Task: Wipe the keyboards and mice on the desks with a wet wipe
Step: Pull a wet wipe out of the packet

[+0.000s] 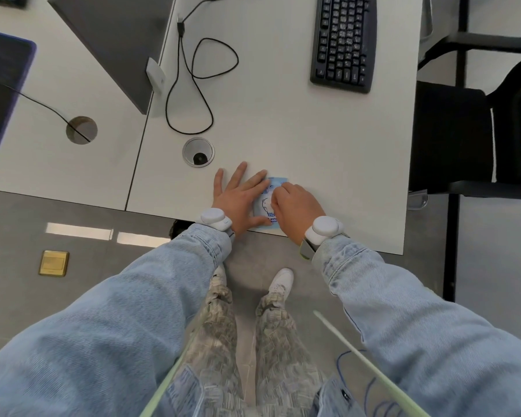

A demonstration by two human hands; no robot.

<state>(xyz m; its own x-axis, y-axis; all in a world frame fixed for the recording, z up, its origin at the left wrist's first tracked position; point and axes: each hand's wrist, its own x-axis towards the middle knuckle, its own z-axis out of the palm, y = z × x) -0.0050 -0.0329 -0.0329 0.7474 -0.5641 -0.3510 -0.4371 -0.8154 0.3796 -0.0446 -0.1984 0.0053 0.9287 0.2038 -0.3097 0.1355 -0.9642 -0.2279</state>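
Observation:
A small blue and white wet wipe pack point(266, 206) lies flat on the white desk point(313, 145), close to its near edge. My left hand point(241, 197) lies flat with straight fingers, pressing the pack's left side down. My right hand point(295, 206) is on the pack's right side with its fingers curled onto the top; they hide what they hold. A black keyboard point(343, 40) lies at the far right of the same desk, well away from both hands. No mouse is in view.
A looped black cable point(193, 85) and a round metal cable grommet point(198, 152) lie left of centre. A grey divider panel point(118, 40) separates a second desk with a dark blue mat point(0, 85). A black chair point(478, 130) stands at the right.

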